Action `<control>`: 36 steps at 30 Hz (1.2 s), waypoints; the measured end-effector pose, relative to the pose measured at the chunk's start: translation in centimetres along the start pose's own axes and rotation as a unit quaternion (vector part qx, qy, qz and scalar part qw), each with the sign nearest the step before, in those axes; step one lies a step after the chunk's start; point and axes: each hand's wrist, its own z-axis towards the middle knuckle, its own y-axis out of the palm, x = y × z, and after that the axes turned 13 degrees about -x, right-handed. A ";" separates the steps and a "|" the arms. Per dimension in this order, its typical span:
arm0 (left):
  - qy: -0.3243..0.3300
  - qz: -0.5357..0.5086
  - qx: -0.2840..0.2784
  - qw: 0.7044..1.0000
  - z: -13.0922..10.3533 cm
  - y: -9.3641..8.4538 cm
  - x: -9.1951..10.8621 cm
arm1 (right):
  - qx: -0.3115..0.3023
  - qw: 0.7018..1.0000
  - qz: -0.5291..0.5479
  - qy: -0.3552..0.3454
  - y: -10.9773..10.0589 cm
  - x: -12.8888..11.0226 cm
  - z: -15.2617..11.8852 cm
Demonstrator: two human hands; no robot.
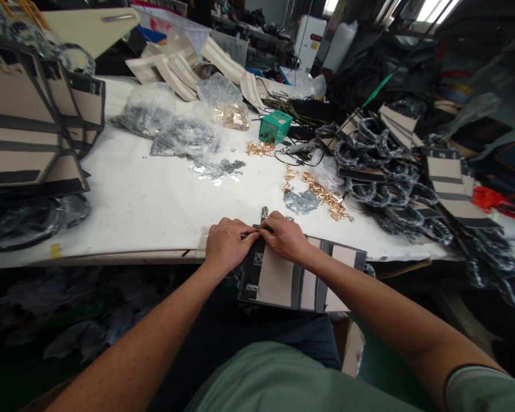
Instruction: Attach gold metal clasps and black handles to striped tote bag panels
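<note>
A flat bag panel (277, 280), black with beige boards, lies over the table's front edge above my lap. My left hand (228, 246) is closed at its upper left corner, thumb and fingers pressed together. Right beside it, my right hand (285, 236) pinches the same edge, and the fingertips of both hands nearly meet. Whatever small part lies between the fingertips is hidden. A narrow dark strip with a metal end (264, 213) sticks up just beyond them. On the panel's black band sits a small metal plate (253, 288).
Loose gold clasps (326, 194) and grey metal plates (301, 201) lie beyond my right hand. Further back are silver pieces (218, 170), plastic bags (186, 134) and a green box (275, 126). Stacked bag pieces stand left (21, 143) and wrapped handles (381, 166) right.
</note>
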 end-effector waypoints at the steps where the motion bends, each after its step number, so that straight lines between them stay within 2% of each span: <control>1: -0.003 0.000 0.001 1.000 0.0 0.0 0.0 | 0.000 1.000 0.009 -0.011 0.0 0.2 0.0; 7: -0.004 0.003 0.002 1.000 0.2 0.0 0.0 | -0.004 0.992 0.097 -0.077 -0.2 1.5 0.3; 13: -0.001 0.000 0.012 1.000 0.2 0.1 0.0 | 0.020 0.992 0.113 -0.061 0.1 1.9 0.3; 18: 0.025 -0.015 -0.014 0.999 0.2 -0.2 -0.3 | 0.020 0.990 0.135 -0.044 0.4 1.9 0.3; 21: 0.015 -0.018 -0.018 1.000 0.3 -0.2 -0.3 | 0.031 0.989 0.138 -0.047 0.3 1.9 0.2; 25: 0.017 -0.029 -0.004 0.999 0.4 0.1 -0.7 | 0.017 0.987 0.153 -0.045 -0.3 1.9 0.3; 29: 0.060 0.007 0.021 0.998 0.0 0.5 -0.8 | -0.006 0.985 0.170 -0.029 -0.8 1.9 0.6; 36: 0.064 0.094 0.073 0.991 -1.9 1.6 0.8 | -0.018 0.984 0.173 -0.038 -0.7 2.3 0.7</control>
